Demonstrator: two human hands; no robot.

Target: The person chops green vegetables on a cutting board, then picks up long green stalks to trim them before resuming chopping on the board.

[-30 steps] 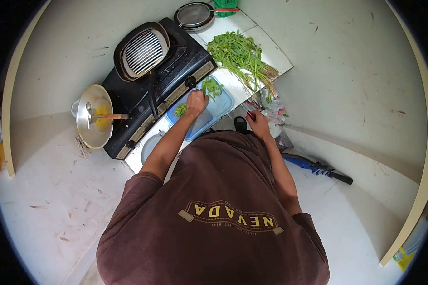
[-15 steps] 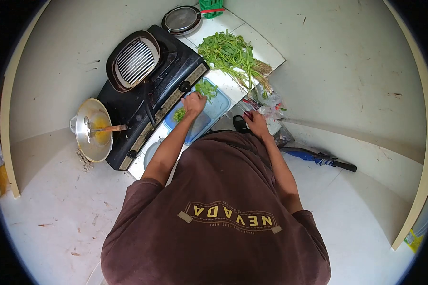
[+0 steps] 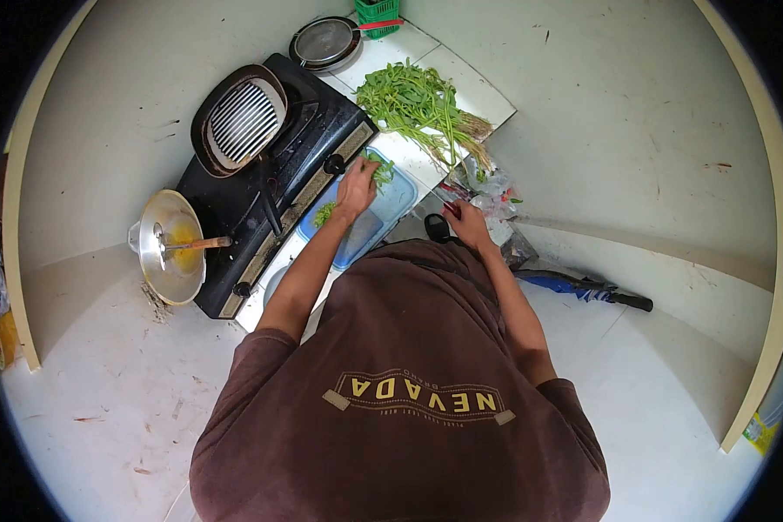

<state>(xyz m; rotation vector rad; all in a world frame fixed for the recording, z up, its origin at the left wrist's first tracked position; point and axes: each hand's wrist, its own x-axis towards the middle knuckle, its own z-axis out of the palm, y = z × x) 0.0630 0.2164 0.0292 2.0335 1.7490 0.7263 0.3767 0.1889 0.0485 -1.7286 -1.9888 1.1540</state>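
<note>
Left hand: above the tray, fingers drawn in narrow against the leaves; whether they pinch them or only touch, I cannot tell. The left hand itself has its back to the camera.
Right hand: apart from the left, off the tray's right side; the right hand is closed round a red handle. Its far end is too small to make out; if it is a blade, bringing it to the leaves with the left fingertips in the way could cut them.
Leaves: in the tray, at the left fingertips; a loose hold could let them scatter.
Clump: a smaller green clump lies in the tray, left of the left wrist; a dragging wrist could smear it.
Knob: the stove knob is just left of the left hand; a knuckle could turn it.
Stove: the stove runs left of that hand.
Pan: on the stove, the pan points its handle toward the left forearm; a snagging arm could swing it.
Bunch: beyond both hands, the bunch has roots at the counter's edge; a bump could send it over.
Bags: the plastic bags are just past the right hand.
</note>
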